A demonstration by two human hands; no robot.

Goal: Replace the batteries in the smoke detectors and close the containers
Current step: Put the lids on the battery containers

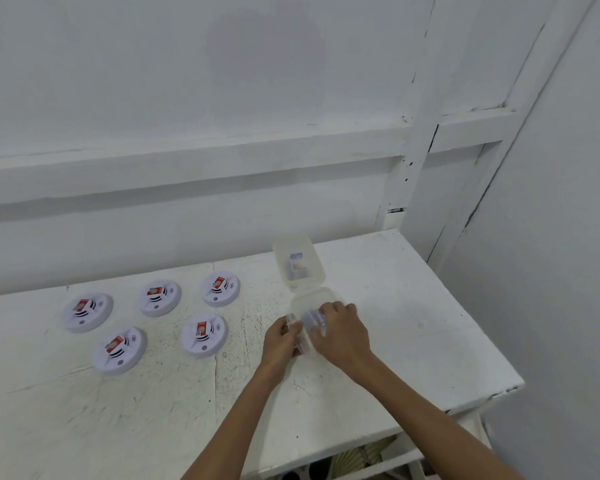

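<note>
Several white round smoke detectors lie on the white table (413,306), each with a red battery on top, such as one (204,335) nearest my hands and one (220,288) behind it. A clear plastic container (299,263) with small items inside sits at the back. A second clear container (312,303) lies in front of it. My left hand (280,341) grips its left edge, and my right hand (340,332) is curled over its top. What is inside that container is hidden by my hands.
The table's right edge (492,344) and front right corner fall away near my right arm. A white wall with a ledge (187,161) stands behind. Bare tabletop lies in front of the detectors.
</note>
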